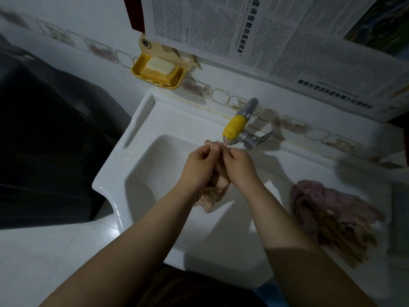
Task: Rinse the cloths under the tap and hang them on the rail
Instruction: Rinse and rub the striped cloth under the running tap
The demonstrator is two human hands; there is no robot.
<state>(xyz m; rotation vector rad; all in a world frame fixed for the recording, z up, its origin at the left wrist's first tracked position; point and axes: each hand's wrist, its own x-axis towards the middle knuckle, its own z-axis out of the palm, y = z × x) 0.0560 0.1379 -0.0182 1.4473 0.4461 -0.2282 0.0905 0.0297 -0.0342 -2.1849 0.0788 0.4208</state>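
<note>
Over the white sink, my left hand and my right hand both grip one pale pink cloth. Its top edge sits right under the tap's yellow nozzle, and the rest hangs down into the basin between my wrists. The metal tap juts from the tiled wall, its lever pointing right. A second pinkish cloth lies crumpled on the sink's right ledge. No rail is in view.
A yellow soap dish with a white bar hangs on the wall above the sink's left corner. Newspaper sheets cover the wall above the tap. A dark bulky object stands to the left of the sink.
</note>
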